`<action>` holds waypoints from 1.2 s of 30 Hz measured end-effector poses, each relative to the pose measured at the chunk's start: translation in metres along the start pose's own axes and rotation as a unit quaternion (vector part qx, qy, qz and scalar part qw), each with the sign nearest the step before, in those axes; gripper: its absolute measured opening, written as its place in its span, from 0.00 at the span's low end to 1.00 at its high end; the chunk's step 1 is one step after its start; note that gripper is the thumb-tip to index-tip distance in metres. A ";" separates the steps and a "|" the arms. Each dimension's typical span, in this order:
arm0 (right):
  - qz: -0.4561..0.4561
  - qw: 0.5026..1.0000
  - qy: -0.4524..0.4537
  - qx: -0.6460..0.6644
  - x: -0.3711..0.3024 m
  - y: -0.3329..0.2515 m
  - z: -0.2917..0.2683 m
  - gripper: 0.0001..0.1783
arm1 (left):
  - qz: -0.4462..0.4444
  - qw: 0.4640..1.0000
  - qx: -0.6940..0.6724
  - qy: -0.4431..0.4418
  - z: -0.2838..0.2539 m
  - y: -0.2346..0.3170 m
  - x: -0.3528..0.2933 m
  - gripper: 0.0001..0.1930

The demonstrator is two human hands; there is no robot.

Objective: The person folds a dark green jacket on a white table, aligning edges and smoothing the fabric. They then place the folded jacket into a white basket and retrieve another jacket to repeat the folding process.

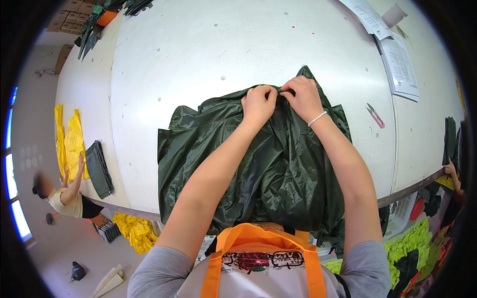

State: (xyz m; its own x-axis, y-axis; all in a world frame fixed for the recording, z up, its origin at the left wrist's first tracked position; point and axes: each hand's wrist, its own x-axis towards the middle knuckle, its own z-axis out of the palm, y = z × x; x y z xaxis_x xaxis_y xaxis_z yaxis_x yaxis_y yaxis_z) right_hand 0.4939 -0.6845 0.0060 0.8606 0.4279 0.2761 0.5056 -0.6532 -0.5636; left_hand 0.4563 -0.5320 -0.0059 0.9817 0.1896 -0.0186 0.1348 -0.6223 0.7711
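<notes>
A dark green, shiny garment [258, 164], which looks like a rain jacket, lies spread and wrinkled on the white table in front of me. My left hand [259, 105] pinches its far edge with thumb and forefinger. Just to the right, my right hand [303, 98], with a beaded bracelet on its wrist, pinches the same edge. The fingertips of both hands nearly meet over a gathered fold there. What small part may sit inside the fold, I cannot make out. A dark green point of fabric sticks up beyond my right hand.
Thread snips [375, 115] lie on the table [198, 54] to the right. Printed papers [400, 67] and a cup-like object [394, 15] are at the far right. To the left, a person handles yellow fabric [74, 141] beside a folded dark green stack [99, 169]. Another person's hand [450, 169] shows at the right edge.
</notes>
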 end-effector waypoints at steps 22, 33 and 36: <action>0.045 0.994 0.047 0.093 0.001 0.024 -0.013 0.03 | -0.026 0.984 0.168 0.053 -0.060 -0.011 -0.002 0.10; 0.117 0.990 0.023 0.074 -0.016 0.058 -0.036 0.15 | -0.076 0.923 0.294 0.239 -0.177 -0.131 -0.062 0.31; 0.146 0.976 0.085 -0.135 -0.081 0.179 -0.090 0.25 | -0.233 0.943 0.219 0.092 -0.206 -0.152 -0.072 0.41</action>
State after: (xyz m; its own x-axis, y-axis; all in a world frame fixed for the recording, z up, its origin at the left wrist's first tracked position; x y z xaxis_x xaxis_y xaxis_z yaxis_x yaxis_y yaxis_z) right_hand 0.5201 -0.8921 -0.0467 0.9566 0.1045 0.2721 0.2152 -0.8828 -0.4176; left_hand 0.3377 -0.2945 0.0093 0.7670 0.6243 -0.1484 0.6286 -0.6844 0.3694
